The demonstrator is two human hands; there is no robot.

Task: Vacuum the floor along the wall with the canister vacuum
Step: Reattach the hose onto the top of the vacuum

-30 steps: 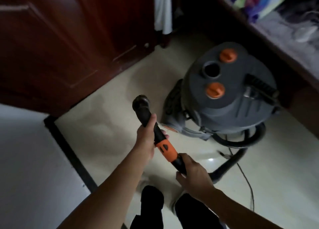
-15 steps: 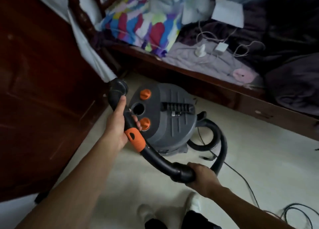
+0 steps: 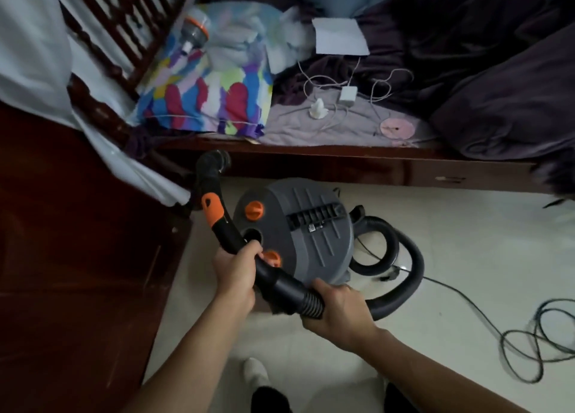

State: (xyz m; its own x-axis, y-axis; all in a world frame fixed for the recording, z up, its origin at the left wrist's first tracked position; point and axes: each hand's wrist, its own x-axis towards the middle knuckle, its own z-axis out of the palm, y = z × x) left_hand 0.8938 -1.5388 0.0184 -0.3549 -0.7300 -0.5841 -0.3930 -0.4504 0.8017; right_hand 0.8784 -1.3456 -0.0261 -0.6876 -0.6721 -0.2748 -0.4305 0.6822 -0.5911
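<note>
**Getting the hose end down to the floor edge**

We have the curved hose handle [image 3: 231, 241] gripped in both hands: the left hand [image 3: 236, 272] is wrapped tight round the smooth black tube just below the orange collar [image 3: 212, 208], and the right hand [image 3: 337, 306] is clamped on the ribbed cuff [image 3: 311, 303] where the corrugated hose [image 3: 404, 288] begins. The open mouth of the handle [image 3: 214, 160] points up and away from us, well above our left hand, so as we judge it the step in hand is to turn that end down toward the floor [image 3: 466, 241] beside the dark wooden panel [image 3: 77, 241] to our left. No floor nozzle shows on it; we would fit one or work with the bare mouth.

To do it well, we should steer with the left hand and let the right hand feed slack, keeping the hose loop from dragging the canister vacuum [image 3: 298, 232], which sits just beyond our hands, near the bed frame [image 3: 342, 166]. The loose power cord [image 3: 529, 334] lies coiled well to the right of our right hand; we should keep our feet clear of it.

The canister lid is matt grey moulded plastic, domed, with ribs and two orange knobs; the floor is pale, smooth and slightly glossy
</note>
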